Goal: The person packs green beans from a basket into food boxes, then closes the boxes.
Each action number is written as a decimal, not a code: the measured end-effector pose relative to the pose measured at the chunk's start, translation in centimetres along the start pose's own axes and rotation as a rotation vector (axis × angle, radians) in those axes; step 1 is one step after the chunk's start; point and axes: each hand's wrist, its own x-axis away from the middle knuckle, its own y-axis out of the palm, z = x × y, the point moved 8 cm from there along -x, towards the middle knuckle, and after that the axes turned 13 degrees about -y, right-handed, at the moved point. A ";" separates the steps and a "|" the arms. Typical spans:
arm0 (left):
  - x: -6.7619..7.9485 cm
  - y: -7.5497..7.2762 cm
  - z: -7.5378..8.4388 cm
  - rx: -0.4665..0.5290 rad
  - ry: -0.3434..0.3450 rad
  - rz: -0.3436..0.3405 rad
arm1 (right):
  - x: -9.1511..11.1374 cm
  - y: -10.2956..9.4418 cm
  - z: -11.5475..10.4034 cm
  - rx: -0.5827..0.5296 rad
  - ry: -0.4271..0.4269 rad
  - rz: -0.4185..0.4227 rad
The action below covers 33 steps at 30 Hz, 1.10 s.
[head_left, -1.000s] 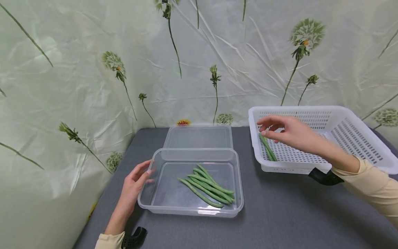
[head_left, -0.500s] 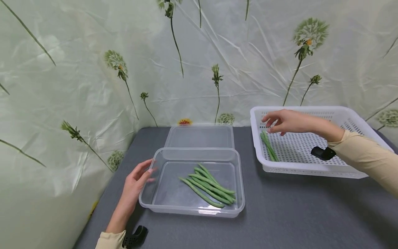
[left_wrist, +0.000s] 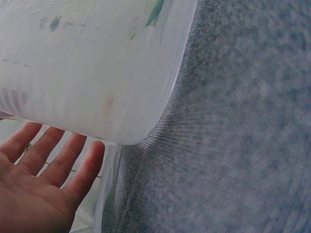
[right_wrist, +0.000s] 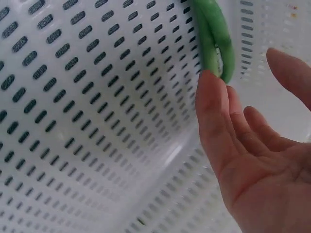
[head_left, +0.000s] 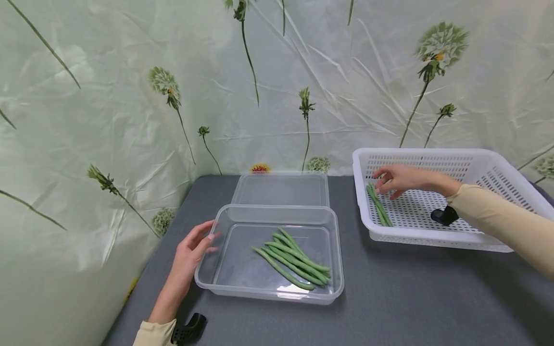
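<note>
In the head view, my left hand point(head_left: 187, 259) rests against the left wall of the clear plastic container point(head_left: 268, 297). The left wrist view shows its fingers point(left_wrist: 87, 170) extended, tips at the wall. Several green beans point(head_left: 294, 262) lie in the right half of that container. Over the white basket point(head_left: 433, 240) reaches my right hand point(head_left: 402, 180), holding nothing. A few green beans point(head_left: 380, 206) lie along the basket's left side. In the right wrist view, the fingertips are right at the near ends of these beans point(right_wrist: 216, 39), with the thumb apart.
A clear flat lid point(head_left: 283, 188) lies behind the container on the grey tabletop point(head_left: 372, 298). Behind everything hangs a pale curtain point(head_left: 268, 86) printed with dandelions. The basket's raised rim surrounds my right hand's area.
My right hand rose slightly, then dipped toward the bean ends in the basket, its forearm shifting over the basket. My left hand has stayed at the container's wall. The head view has shifted slightly.
</note>
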 end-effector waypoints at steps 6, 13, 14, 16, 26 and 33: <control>0.0 0.1 0.0 0.003 -0.001 -0.009 | -0.2 0.7 2.1 -0.146 0.067 0.012; 0.1 0.1 0.1 0.006 0.007 -0.011 | -1.1 1.1 2.8 -0.051 0.063 0.051; 0.1 0.1 0.1 0.006 0.007 -0.012 | -1.1 1.2 2.8 -0.034 0.062 0.049; 0.0 0.1 0.1 0.002 0.006 -0.014 | -1.2 1.4 2.7 -0.026 0.066 0.044; 0.0 0.0 0.1 0.008 0.015 -0.017 | -0.9 1.6 2.5 -0.106 0.053 0.012; 0.1 0.0 0.2 0.010 0.014 -0.015 | -0.6 1.1 2.4 -0.088 0.033 0.000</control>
